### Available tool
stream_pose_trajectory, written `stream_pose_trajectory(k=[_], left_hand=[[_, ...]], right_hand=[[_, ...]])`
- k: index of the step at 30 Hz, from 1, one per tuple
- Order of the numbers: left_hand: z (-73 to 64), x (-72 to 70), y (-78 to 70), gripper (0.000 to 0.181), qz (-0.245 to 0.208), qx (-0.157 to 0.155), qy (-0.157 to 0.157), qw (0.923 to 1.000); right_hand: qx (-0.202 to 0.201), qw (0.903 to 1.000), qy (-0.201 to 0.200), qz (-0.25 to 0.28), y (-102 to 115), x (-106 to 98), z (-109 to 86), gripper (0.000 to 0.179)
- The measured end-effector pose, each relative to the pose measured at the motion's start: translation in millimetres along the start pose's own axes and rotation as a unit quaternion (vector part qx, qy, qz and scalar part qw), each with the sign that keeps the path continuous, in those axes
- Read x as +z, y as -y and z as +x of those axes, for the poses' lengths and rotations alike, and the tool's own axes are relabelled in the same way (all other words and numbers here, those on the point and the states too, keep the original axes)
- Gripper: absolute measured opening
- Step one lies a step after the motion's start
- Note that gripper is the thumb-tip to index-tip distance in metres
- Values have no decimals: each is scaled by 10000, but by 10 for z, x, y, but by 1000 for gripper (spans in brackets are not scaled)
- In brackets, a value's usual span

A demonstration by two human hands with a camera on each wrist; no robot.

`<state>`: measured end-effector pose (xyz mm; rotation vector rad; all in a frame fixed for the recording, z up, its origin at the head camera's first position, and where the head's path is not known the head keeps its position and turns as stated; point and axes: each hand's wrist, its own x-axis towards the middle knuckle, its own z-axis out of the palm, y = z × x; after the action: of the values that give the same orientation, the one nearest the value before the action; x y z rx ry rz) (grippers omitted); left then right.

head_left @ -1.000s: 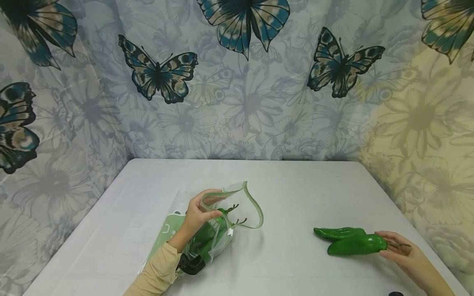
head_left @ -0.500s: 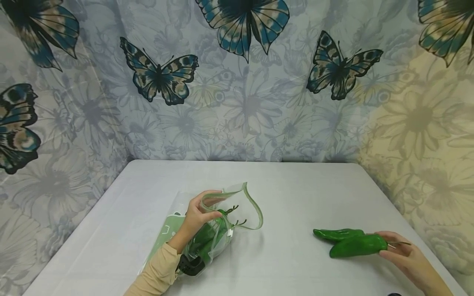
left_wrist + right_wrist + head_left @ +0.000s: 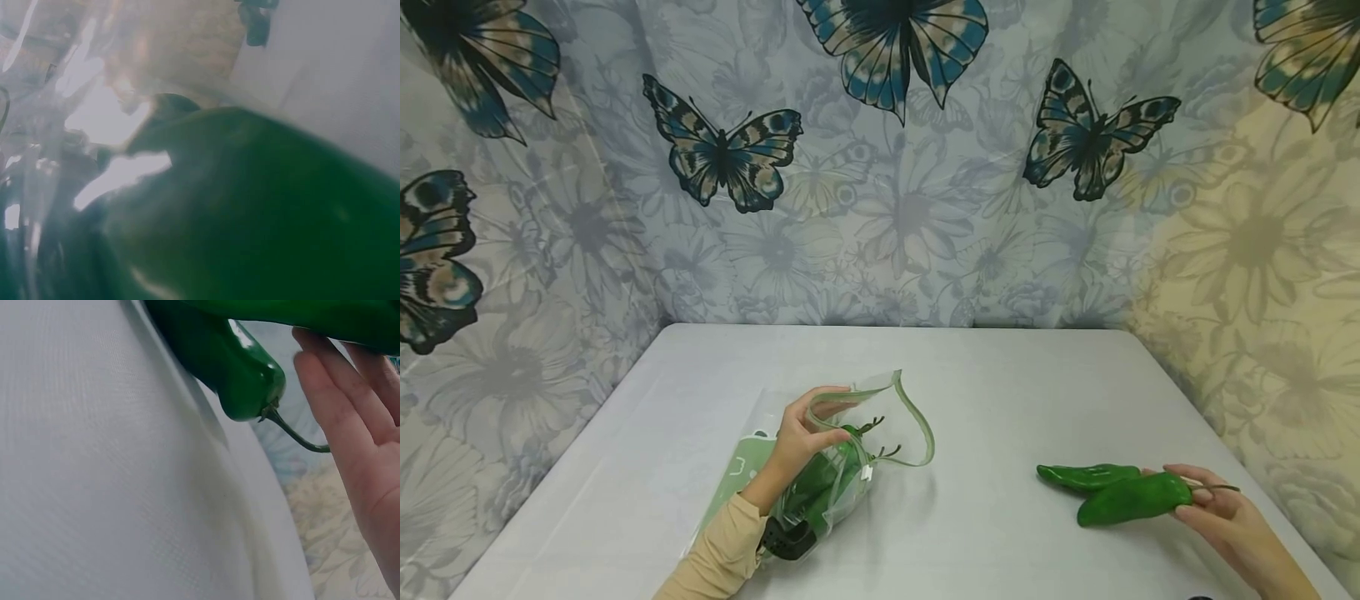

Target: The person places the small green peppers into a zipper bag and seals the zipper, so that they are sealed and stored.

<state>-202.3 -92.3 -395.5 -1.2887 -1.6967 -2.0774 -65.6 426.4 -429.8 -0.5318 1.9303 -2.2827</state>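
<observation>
My left hand [image 3: 801, 437] grips the rim of a clear zip bag [image 3: 917, 417] with a green edge, its mouth gaping to the right. Inside the bag lie green peppers [image 3: 820, 479], their thin stems poking toward the mouth; one pepper [image 3: 262, 206] fills much of the left wrist view. At the right, my right hand [image 3: 1217, 504] holds a long green pepper [image 3: 1133, 500] near its stem end, tip pointing left. A second green pepper [image 3: 1086, 477] lies just beyond it on the white table. The right wrist view shows this second pepper's curved stem [image 3: 287, 428] beside the fingers [image 3: 331, 394].
The white table [image 3: 977, 392] runs back to a butterfly-patterned cloth wall [image 3: 917, 225]. A green printed panel [image 3: 748, 458] of the bag lies under the left forearm. A black wrist device [image 3: 788, 537] is by the left sleeve. A dark object [image 3: 1200, 597] peeks in at the bottom edge.
The right hand has shifted slightly right with its pepper, which now tilts more, its tip nearer to me. The left hand and bag have stayed put.
</observation>
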Motion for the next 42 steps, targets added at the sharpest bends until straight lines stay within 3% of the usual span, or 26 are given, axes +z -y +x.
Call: stream_pose_trajectory(k=[4,7,11,14,20,26,35,42], left_hand=[[-5,4,-7,48,12,-104,-20,9999],[-3,13,-11,49,10,-68,-18,10000],[6,20,-6,49,-26,92,7,10000],[10,25,-5,52,-77,122,13,9999],[13,16,0,58,-110,-2,-31,9999],[27,14,3,56,-16,52,-21,10000],[10,12,12,57,-25,-32,-68,10000],[13,-2,23,52,-32,208,-11,9998]], right_hand=[[-416,9990,-126,-46,-14,40,17,47],[-866,9957,123,313,-18,71,64,50],[-1382,9835,596,1004,-43,118,146,50],[-1526,9793,554,1207,-58,164,191,50],[-1682,9810,-38,966,-38,234,235,49],[-1496,9859,-608,440,5,276,255,48],[-1338,9897,-500,-92,40,418,357,50],[-1436,9874,-226,-630,101,519,535,52]])
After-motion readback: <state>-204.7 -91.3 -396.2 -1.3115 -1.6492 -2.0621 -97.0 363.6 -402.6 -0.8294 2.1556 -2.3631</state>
